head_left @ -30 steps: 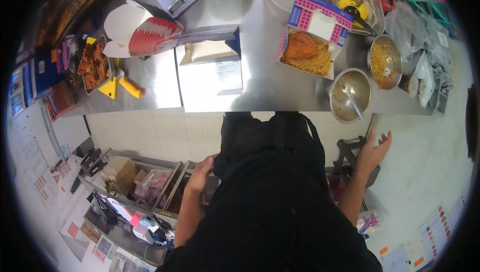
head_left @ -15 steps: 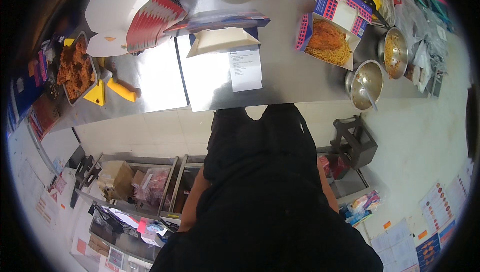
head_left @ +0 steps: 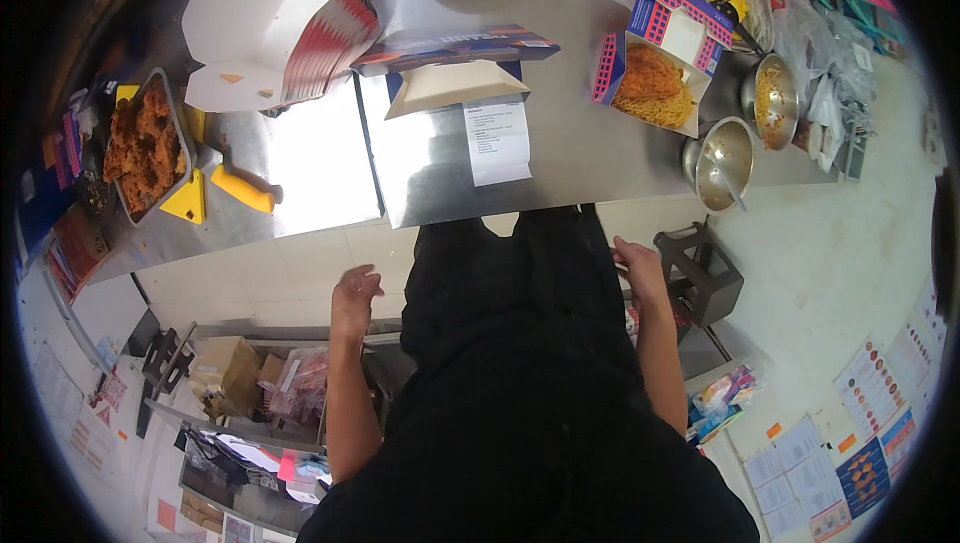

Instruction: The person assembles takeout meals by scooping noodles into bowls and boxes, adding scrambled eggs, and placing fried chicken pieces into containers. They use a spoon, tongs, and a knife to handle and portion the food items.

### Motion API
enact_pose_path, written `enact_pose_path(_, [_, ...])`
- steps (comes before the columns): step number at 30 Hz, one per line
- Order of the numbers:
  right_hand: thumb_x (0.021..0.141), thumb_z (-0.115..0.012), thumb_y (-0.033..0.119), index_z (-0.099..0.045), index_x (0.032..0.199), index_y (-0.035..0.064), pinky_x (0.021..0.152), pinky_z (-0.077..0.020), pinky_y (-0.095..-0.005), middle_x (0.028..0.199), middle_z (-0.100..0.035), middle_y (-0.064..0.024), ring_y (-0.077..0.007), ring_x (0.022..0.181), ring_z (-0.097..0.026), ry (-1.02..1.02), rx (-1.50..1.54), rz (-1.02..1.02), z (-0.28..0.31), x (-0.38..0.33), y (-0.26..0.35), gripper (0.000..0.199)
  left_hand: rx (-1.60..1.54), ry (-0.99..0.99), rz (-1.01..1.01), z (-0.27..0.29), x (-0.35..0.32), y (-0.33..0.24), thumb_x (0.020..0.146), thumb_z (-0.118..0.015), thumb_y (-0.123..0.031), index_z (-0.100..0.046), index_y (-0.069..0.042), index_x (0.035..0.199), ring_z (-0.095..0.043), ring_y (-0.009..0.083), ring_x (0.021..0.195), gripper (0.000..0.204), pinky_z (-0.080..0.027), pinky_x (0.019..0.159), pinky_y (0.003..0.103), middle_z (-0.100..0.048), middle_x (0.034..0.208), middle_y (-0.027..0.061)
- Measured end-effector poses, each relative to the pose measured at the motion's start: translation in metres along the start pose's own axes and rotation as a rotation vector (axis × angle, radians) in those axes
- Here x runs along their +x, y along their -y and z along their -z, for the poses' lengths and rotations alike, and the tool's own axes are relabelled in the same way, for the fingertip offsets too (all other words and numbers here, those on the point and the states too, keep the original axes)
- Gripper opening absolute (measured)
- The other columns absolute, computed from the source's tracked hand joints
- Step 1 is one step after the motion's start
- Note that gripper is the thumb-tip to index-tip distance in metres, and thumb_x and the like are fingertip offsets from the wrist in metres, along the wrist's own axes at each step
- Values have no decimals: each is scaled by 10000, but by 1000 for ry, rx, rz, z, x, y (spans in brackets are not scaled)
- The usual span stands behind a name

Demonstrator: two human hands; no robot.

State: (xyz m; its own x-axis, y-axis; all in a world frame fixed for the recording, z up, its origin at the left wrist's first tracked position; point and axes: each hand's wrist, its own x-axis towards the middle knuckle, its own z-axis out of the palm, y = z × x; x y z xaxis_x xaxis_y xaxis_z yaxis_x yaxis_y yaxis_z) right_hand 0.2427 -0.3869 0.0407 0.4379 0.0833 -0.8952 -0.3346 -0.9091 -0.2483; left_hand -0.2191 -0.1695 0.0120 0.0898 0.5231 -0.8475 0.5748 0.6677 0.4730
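Through my feed, the receipt (head_left: 500, 155) looks like thin, matt white paper. Under it I see the counter (head_left: 610, 148), smooth metal, glossy enough to glare left of the receipt. Beyond the receipt, the open carton (head_left: 460, 93) is smooth card, matt cream inside. Well left of it, I make out fried chicken (head_left: 145, 148), rough-crusted, and a smooth yellow plastic handle (head_left: 242, 189). Right of it, the mixing bowl (head_left: 732, 148) is shiny metal; farther right, plastic bags (head_left: 822, 53) look crinkled and glossy. Nearer me, the trousers (head_left: 505, 278) are matt black cloth.
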Motion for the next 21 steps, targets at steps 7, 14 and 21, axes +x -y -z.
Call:
enact_pose_path(7, [994, -639, 407, -710, 1149, -18, 937, -507, -446, 977, -713, -238, -311, 1001, -689, -17, -419, 207, -22, 24, -68, 458, 314, 342, -239, -16, -3, -31, 883, -583, -56, -667, 68, 1231, -656, 353, 1138, 380, -526, 981, 405, -680, 1211, 252])
enact_pose_path(14, [1019, -582, 554, -727, 1114, -10, 1040, -463, -442, 1116, -752, -134, -296, 1227, -611, 67, 64, -297, -9, -2, -11, 590, 46, 531, -156, -11, -9, -83, 971, -595, -119, -719, 52, 1198, -661, 251, 1063, 309, -509, 972, 355, -707, 1224, 154])
enact_pose_path(21, [1025, -575, 521, -747, 1067, -84, 971, -505, -447, 1035, -764, -192, -361, 1122, -685, -212, -396, 224, -11, 7, -1, 630, 390, 330, -475, -24, -10, -120, 927, -596, -14, -650, 22, 1002, -672, 247, 1035, 99, -544, 871, 356, -691, 1244, 156])
